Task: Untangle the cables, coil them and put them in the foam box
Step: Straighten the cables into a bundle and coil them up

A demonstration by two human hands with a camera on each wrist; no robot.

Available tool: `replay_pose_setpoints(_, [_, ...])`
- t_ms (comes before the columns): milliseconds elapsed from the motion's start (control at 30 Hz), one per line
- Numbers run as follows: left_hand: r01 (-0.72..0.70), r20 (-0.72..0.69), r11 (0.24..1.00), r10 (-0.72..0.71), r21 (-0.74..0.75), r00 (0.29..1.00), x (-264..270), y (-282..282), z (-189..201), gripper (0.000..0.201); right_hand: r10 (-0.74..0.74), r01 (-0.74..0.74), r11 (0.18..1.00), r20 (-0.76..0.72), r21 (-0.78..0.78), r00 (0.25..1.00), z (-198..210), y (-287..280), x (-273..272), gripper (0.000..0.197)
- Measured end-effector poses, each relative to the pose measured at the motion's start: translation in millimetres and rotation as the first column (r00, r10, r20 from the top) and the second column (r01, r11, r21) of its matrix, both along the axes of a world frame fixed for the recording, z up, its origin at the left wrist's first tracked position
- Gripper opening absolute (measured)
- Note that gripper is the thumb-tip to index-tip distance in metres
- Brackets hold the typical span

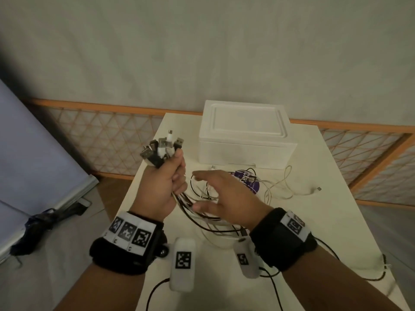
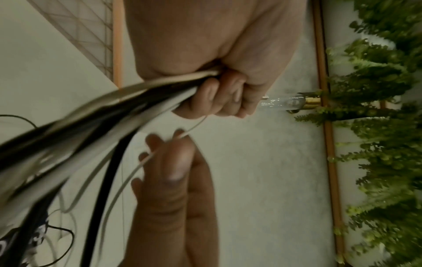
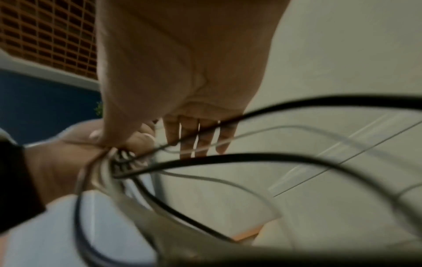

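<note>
My left hand [image 1: 167, 182] grips a bundle of black and white cables [image 1: 202, 212] in a fist, above the table's left part. Their USB plugs [image 1: 160, 149] stick up out of the fist. The left wrist view shows the same fist [image 2: 219, 94] closed round the cables [image 2: 95, 115]. My right hand [image 1: 221, 194] hovers just right of the fist, fingers spread and straight, among the hanging loops. In the right wrist view its fingers [image 3: 200, 137] are straight behind the cables [image 3: 251, 159]. The white foam box [image 1: 246, 135] stands closed at the back of the table.
Loose white cables [image 1: 283, 189] and a purple round object [image 1: 247, 179] lie on the white table [image 1: 336, 176] in front of the box. A wooden lattice rail [image 1: 101, 135] runs behind the table. A folded dark umbrella [image 1: 45, 223] lies on the floor at left.
</note>
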State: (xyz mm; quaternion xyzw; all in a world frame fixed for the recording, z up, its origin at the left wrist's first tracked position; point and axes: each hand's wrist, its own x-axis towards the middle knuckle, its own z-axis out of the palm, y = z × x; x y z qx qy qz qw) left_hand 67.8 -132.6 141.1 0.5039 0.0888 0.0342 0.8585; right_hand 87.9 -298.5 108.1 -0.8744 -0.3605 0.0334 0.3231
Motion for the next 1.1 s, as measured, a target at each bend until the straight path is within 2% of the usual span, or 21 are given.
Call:
replay_pose_setpoints(67, [-0.036,0.022,0.999,0.037,-0.035,0.999,1.8,3.9,4.3,0.026,-0.178,0.174,0.979,0.022,0.106,0.984,-8.7,-12.2,5.4,0.065])
replay_pose_setpoints(133, [-0.058,0.051,0.995,0.062,-0.083,0.997,2.2,5.9,3.8,0.025,-0.287,0.288,0.938,-0.033,0.195,0.957,-13.2,-22.2,6.0,0.062])
replay_pose_setpoints(167, [-0.054,0.061,0.993,0.061,-0.108,0.996,1.2,2.7,2.7,0.025,-0.273,0.287,0.932,-0.092,0.221,0.958,-11.7,-22.3,4.0,0.063])
replay_pose_setpoints(233, [-0.018,0.077,0.993,0.027,-0.120,0.997,-2.5,-11.2,-0.7,0.026,-0.136,0.177,0.960,-0.193,0.217,0.972,-2.1,-13.0,-3.2,0.074])
replay_pose_setpoints(300, [0.028,0.105,0.998,-0.021,-0.063,0.994,-7.5,-28.1,-2.4,0.030,-0.004,0.060,0.979,-0.272,0.197,0.962,4.8,0.0,-9.9,0.077])
replay_pose_setpoints(367, [0.043,0.136,0.999,-0.041,-0.013,0.990,-10.9,-36.9,0.1,0.034,0.034,0.019,0.986,-0.307,0.168,0.951,7.5,8.3,-15.2,0.063])
replay_pose_setpoints(433, [0.040,0.152,0.999,-0.040,0.002,0.988,-10.7,-33.3,5.8,0.037,0.020,0.001,0.997,-0.289,0.073,0.957,7.3,8.5,-20.1,0.048])
replay_pose_setpoints(533, [0.035,0.226,0.999,-0.041,0.033,0.973,-8.4,-17.6,17.6,0.045,-0.021,0.000,0.992,-0.160,-0.128,0.987,2.5,-9.2,-25.2,0.021])
replay_pose_setpoints(600, [0.002,0.272,0.997,-0.021,0.072,0.962,-6.7,-9.7,25.0,0.046,-0.070,0.047,0.993,-0.218,-0.109,0.973,-4.3,-32.8,-21.8,0.011])
replay_pose_setpoints(667, [-0.048,0.270,0.989,0.008,0.142,0.963,-5.7,-9.3,28.9,0.029,-0.058,0.071,0.997,-0.383,0.019,0.922,-5.7,-55.1,-16.3,0.020])
replay_pose_setpoints(733, [-0.061,0.241,0.968,0.000,0.245,0.971,-7.3,-21.3,28.0,0.018,0.024,0.071,0.981,-0.475,0.181,0.880,1.7,-65.2,-16.3,0.045])
replay_pose_setpoints(800, [0.014,0.241,0.918,-0.119,0.397,0.963,-13.3,-42.3,24.9,0.019,0.069,0.055,0.962,-0.437,0.266,0.897,13.1,-56.5,-20.4,0.069])
replay_pose_setpoints(833, [0.059,0.232,0.872,-0.194,0.486,0.953,-17.4,-52.1,23.1,0.020,0.066,0.042,0.965,-0.391,0.260,0.918,17.4,-46.5,-22.6,0.078])
replay_pose_setpoints(867, [0.093,0.217,0.822,-0.255,0.561,0.942,-21.2,-59.9,21.5,0.022,0.029,0.050,0.973,-0.332,0.226,0.943,18.4,-36.1,-24.5,0.082])
replay_pose_setpoints(900, [0.112,0.206,0.790,-0.290,0.603,0.934,-22.7,-64.1,19.8,0.026,-0.037,0.092,0.978,-0.276,0.189,0.960,17.2,-27.1,-26.8,0.077])
replay_pose_setpoints(933, [0.128,0.204,0.786,-0.308,0.605,0.929,-23.2,-66.6,19.0,0.028,-0.110,0.153,0.972,-0.229,0.179,0.967,14.4,-22.0,-28.5,0.064])
replay_pose_setpoints(1000, [0.175,0.211,0.843,-0.319,0.508,0.924,-24.1,-68.4,18.3,0.021,-0.227,0.252,0.954,-0.159,0.161,0.961,10.8,-23.9,-33.1,0.038])
replay_pose_setpoints(1033, [0.194,0.206,0.891,-0.298,0.410,0.932,-24.7,-68.9,18.9,0.018,-0.263,0.276,0.953,-0.109,0.122,0.958,9.9,-29.1,-34.7,0.033])
replay_pose_setpoints(1100, [0.189,0.171,0.972,-0.212,0.142,0.962,-26.9,-68.8,20.8,0.024,-0.313,0.313,0.950,-0.025,0.005,0.949,12.0,-44.1,-38.8,0.038])
